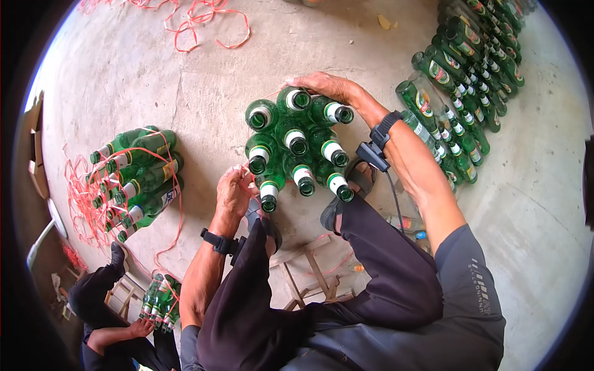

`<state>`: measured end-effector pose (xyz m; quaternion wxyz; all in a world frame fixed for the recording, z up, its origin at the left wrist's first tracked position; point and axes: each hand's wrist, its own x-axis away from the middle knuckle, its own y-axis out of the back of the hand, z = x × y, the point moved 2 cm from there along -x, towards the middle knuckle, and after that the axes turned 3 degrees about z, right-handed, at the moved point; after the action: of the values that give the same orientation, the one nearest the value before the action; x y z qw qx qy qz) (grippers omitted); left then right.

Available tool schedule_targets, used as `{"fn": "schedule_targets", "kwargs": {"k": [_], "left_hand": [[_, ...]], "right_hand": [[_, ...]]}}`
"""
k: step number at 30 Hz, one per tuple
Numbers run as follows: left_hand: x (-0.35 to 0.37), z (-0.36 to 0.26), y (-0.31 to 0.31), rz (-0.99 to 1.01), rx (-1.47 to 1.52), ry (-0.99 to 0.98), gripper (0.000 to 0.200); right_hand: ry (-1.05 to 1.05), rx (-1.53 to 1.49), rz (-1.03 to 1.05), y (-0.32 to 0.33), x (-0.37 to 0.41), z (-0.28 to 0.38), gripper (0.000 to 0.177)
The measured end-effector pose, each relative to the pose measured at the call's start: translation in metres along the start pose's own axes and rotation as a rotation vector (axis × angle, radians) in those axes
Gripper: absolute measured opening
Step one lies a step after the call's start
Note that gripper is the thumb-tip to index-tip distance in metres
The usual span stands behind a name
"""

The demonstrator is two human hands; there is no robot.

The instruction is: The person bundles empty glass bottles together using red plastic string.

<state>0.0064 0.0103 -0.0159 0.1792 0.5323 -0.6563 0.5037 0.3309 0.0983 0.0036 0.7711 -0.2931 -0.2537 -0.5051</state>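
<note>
A tight cluster of green glass bottles (296, 141) with white neck labels stands upright on the concrete floor, mouths toward me. Thin red plastic string (250, 131) shows in places along the cluster's outer side. At its near left edge my left hand (232, 193) is closed, its fingers pinching what looks like that string beside the bottles. My right hand (326, 85) reaches round the far side and curves against the outer bottles; some of its fingers are hidden behind them. Both wrists wear black straps, the right one carrying a small black device (373, 154).
A string-tied bundle of green bottles (139, 176) lies left beside tangled red string (83, 201). Rows of bottles (461, 93) lean at the right. Another person's hand (141, 328) holds bottles at lower left. A wooden stool (309, 272) stands between my legs.
</note>
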Motion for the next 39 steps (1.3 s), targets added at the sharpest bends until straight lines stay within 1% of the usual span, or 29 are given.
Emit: {"fn": "schedule_targets", "kwargs": {"k": [2,5,7,8,9,13,14,15,18,20,23,24,25,27,32,34,37,39], "left_hand": [[-0.002,-0.003,0.002,-0.011,0.043,-0.021,0.008],[0.004,-0.001,-0.005,-0.032,0.011,0.011,0.009],[0.001,-0.004,0.001,-0.012,0.009,-0.010,0.010],[-0.001,-0.004,0.004,-0.009,0.006,0.001,0.010],[0.000,-0.005,0.001,-0.005,0.008,0.017,0.019],[0.004,-0.010,-0.005,0.019,0.048,0.005,0.017],[0.002,-0.006,-0.003,-0.011,0.016,0.004,0.010],[0.002,-0.003,-0.001,-0.041,-0.018,0.003,0.011],[0.002,0.000,0.001,-0.046,0.008,0.021,0.012],[-0.001,0.001,0.004,-0.053,0.015,0.011,0.012],[0.004,0.003,0.002,-0.056,0.015,0.021,0.013],[0.002,0.000,0.000,-0.050,0.005,0.020,0.013],[0.000,-0.001,0.001,-0.049,0.006,0.016,0.013],[0.000,0.001,0.004,-0.063,0.001,0.028,0.013],[0.003,-0.003,-0.002,-0.023,0.026,0.026,0.013],[0.005,-0.005,-0.005,-0.025,0.043,0.019,0.013],[0.003,-0.005,-0.002,0.007,0.072,0.034,0.014],[0.002,-0.006,-0.005,-0.007,0.089,0.033,0.014]], "right_hand": [[0.069,-0.049,0.013,0.000,-0.007,0.001,0.064],[0.052,-0.031,0.007,0.002,-0.002,-0.004,0.063],[0.043,-0.066,0.018,-0.001,-0.006,-0.003,0.061],[0.047,-0.036,0.009,0.000,-0.007,-0.003,0.060],[0.043,-0.006,-0.003,0.001,-0.007,-0.004,0.060],[0.106,0.136,0.002,0.003,-0.010,-0.008,0.059],[0.093,0.103,0.020,0.002,-0.013,-0.013,0.058],[0.088,0.099,0.022,-0.002,-0.011,-0.014,0.058],[0.106,0.060,-0.008,-0.002,-0.008,-0.008,0.057],[0.056,0.212,0.029,-0.002,-0.007,-0.006,0.051],[-0.004,0.158,0.034,-0.007,0.000,0.001,0.051],[0.019,0.234,0.040,-0.001,-0.007,-0.004,0.051],[0.022,0.238,0.040,0.001,-0.013,-0.010,0.051],[0.157,0.179,-0.022,0.001,-0.017,-0.016,0.055],[0.157,0.175,0.000,-0.004,-0.005,-0.009,0.055],[0.067,0.193,-0.013,-0.010,0.007,0.005,0.055],[0.149,0.147,0.011,-0.012,0.001,0.003,0.056],[0.093,0.209,0.011,-0.006,-0.002,-0.002,0.056]]}}
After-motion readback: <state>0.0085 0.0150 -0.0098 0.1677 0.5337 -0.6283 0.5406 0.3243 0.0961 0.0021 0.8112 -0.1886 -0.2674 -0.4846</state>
